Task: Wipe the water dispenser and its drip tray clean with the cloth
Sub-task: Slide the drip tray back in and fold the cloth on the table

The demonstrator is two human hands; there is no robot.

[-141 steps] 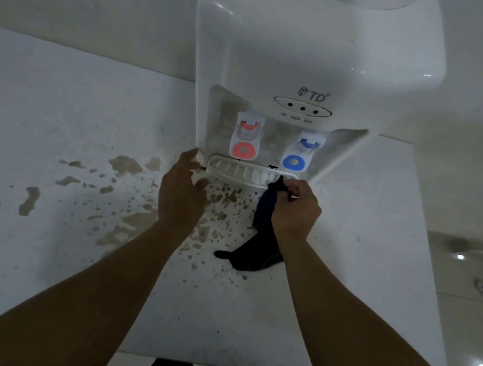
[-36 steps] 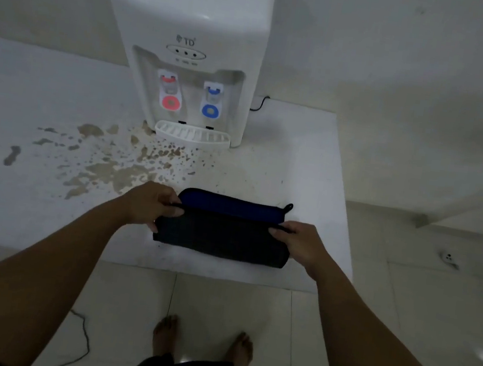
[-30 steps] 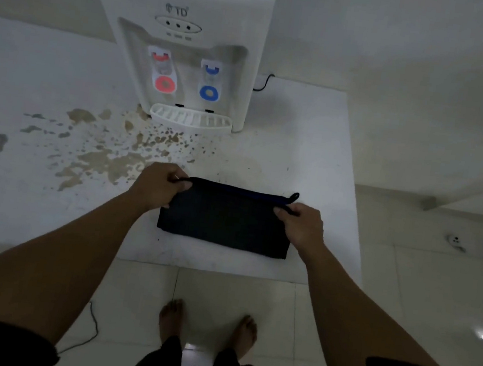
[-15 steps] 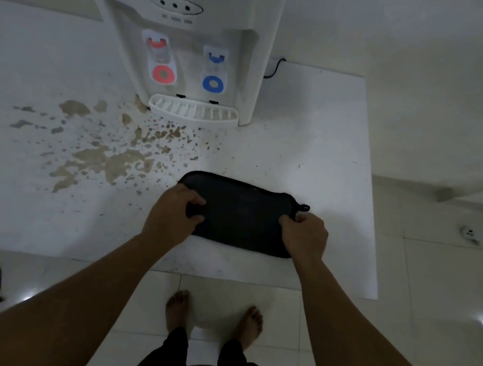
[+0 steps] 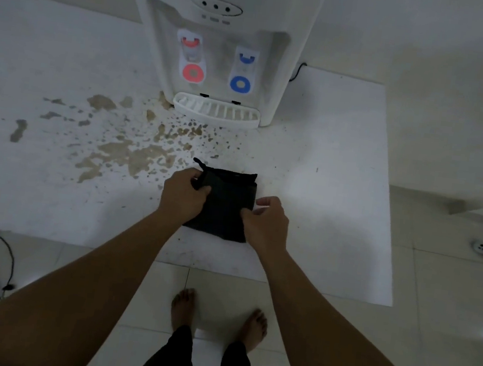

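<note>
the cloth (image 5: 227, 204) lies flat on the white counter (image 5: 324, 193), close to its front edge and a little right of the middle, folded into a thick dark packet. its long axis now runs from the front edge toward the back, where half a second ago it lay as a wide band along the front edge; you have folded it over once more, so it is narrower. a small hanging loop (image 5: 200, 164) sticks out at its far left corner.

your left hand (image 5: 183, 197) grips the cloth's left edge, fingers curled over the fold. your right hand (image 5: 264, 220) pinches the right edge near the front corner, thumb and fingers closed on the fabric.

farther back stands the water dispenser (image 5: 222, 28), against the wall, its taps facing you, red (image 5: 193, 72) on the left and blue (image 5: 240, 84) on the right. the drip tray (image 5: 217, 112) juts from its base toward you, well apart from the cloth; whether anything sits in its slots cannot be told.

brown stains (image 5: 128, 150) spread across the counter from the tray toward the left edge, reaching just beside the cloth.
</note>
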